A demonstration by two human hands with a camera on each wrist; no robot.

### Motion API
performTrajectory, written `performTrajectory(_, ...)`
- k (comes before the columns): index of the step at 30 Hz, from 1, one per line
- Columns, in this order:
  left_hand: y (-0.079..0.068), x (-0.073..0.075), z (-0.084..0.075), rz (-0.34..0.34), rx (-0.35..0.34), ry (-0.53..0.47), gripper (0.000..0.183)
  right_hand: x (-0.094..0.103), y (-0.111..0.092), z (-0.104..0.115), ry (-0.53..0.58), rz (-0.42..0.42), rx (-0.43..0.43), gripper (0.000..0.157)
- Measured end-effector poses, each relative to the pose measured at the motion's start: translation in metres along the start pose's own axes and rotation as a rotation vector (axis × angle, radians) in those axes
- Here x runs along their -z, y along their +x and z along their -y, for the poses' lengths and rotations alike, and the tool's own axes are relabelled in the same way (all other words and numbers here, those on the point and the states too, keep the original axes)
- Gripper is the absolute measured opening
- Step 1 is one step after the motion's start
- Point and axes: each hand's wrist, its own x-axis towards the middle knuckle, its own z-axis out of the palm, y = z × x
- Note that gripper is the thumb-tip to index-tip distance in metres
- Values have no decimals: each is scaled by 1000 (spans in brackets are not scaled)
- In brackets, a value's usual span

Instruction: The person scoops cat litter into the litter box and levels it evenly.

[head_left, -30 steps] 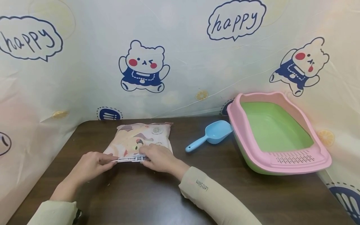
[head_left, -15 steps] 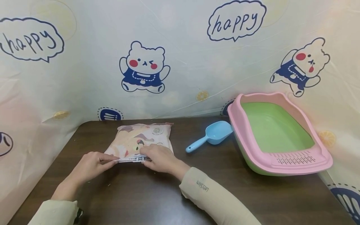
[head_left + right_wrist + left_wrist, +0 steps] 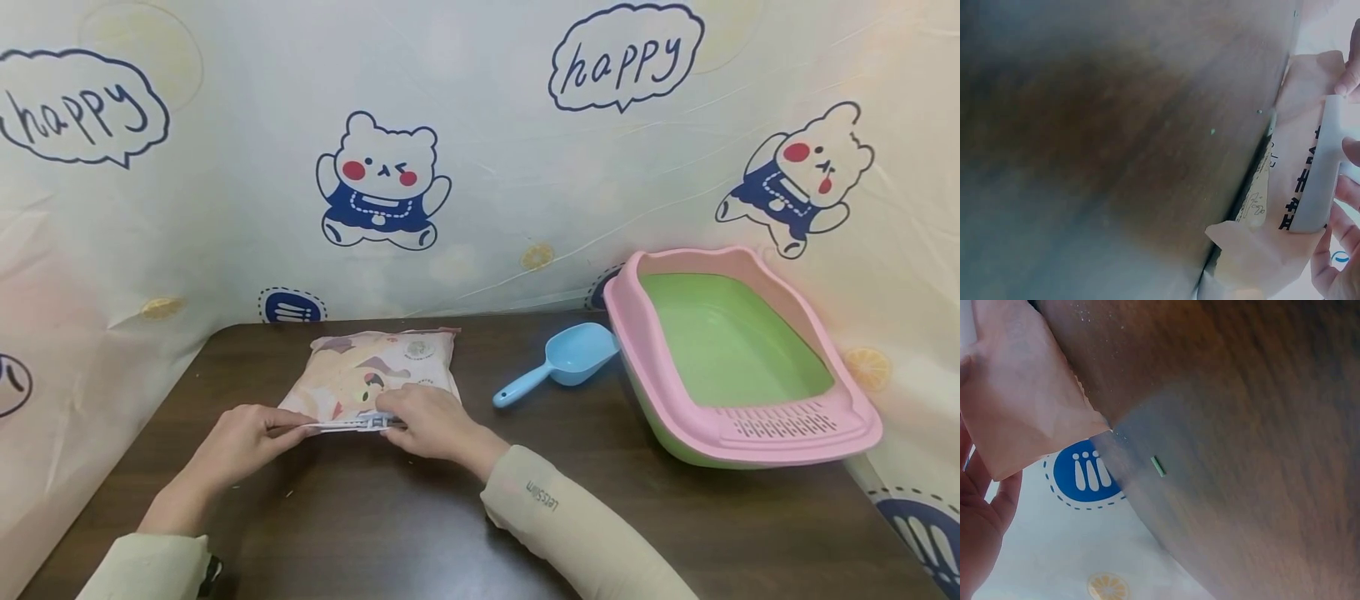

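Note:
A pale pink printed bag [image 3: 397,354] lies on the table, with cat-like artwork on top. Along its near edge runs a white sealing clip [image 3: 348,426] with a light-blue part at the right. My left hand [image 3: 240,442] pinches the bag's near edge at the clip's left end. The clip's right part is gripped between the thumb and fingers of my right hand [image 3: 427,422]. Seen from the right wrist, the clip [image 3: 1325,169] is a white bar across the bag's folded edge [image 3: 1291,175], with fingers around it. Part of the clip is hidden behind my right hand.
Right of the bag lies a light-blue scoop [image 3: 573,354], its tip near a pink-rimmed green litter tray [image 3: 798,446] at the table's right side. Small green bits, one of them a short green stick [image 3: 1158,466], are on the dark wooden table [image 3: 390,533]. A printed cloth [image 3: 495,167] hangs behind.

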Motion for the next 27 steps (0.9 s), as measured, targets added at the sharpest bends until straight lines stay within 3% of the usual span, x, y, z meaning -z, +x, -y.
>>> performTrajectory(6,1,0,0,-7,-19,-6,9,1,-4,-3,7,-13,-2,13)
performTrajectory(14,3,-1,-2,27,13,-17,11,4,-8,-6,10,18,-27,14)
performTrajectory(21,4,0,2,-28,-26,12,8,9,-8,-7,-3,26,-21,11)
performTrajectory(27,2,-2,3,5,-17,-5,8,9,-12,-7,25,58,-21,11)
